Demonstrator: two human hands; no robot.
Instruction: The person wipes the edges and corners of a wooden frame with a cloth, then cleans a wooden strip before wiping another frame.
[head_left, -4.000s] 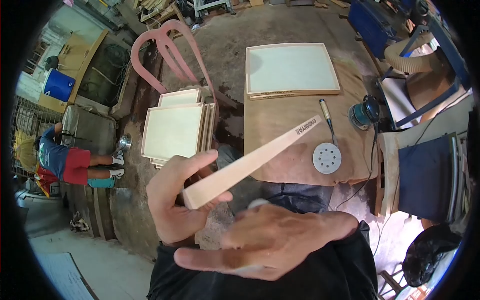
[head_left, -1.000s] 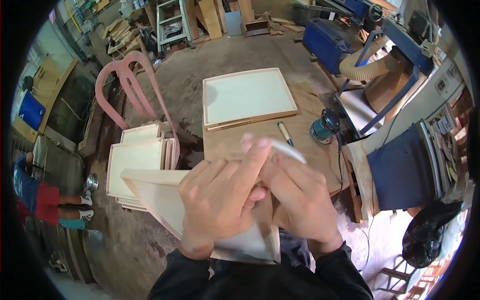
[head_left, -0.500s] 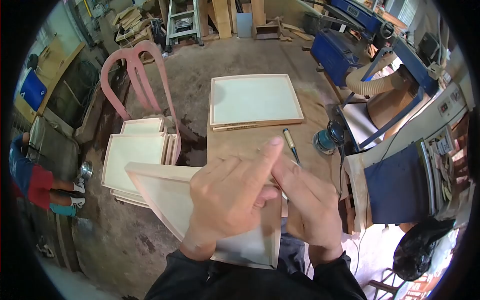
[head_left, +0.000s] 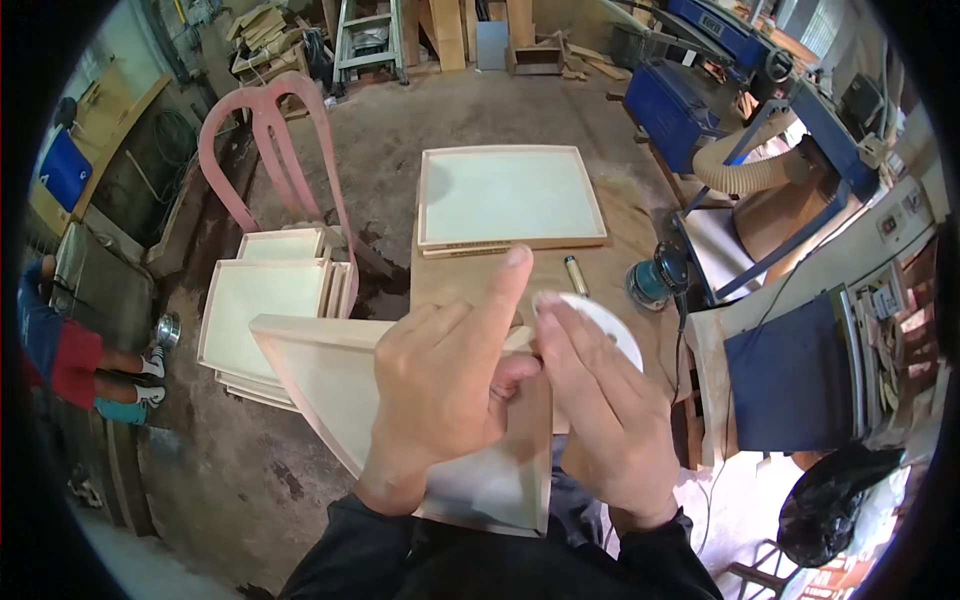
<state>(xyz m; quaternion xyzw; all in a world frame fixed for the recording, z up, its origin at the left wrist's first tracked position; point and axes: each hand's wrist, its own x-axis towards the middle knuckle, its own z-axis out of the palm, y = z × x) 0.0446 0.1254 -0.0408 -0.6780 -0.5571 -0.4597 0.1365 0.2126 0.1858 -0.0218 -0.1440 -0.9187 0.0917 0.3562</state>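
Observation:
A shallow wooden tray (head_left: 325, 395) with a pale bottom is tilted in front of my body. My left hand (head_left: 440, 375) is closed on its rim, one finger pointing up. Close beside it, my right hand (head_left: 615, 410) holds a white round sanding disc (head_left: 622, 338) with holes, bent under the fingers at the tray's right corner. The fingers cover most of the disc. On the bench beyond lie a chisel (head_left: 575, 275), partly hidden by the disc, and a stack of similar trays (head_left: 512, 195).
A teal sander (head_left: 648, 284) stands on the brown-covered bench (head_left: 450, 285), its cord hanging down. More trays (head_left: 265, 310) are piled on a pink chair (head_left: 270, 135) at left. A person in red shorts (head_left: 80, 365) is at far left. A blue machine (head_left: 670, 110) stands back right.
The white disc now shows clearly beyond my right fingers and covers the chisel's blade. My right hand has shifted slightly against the tray's edge; my left keeps its grip.

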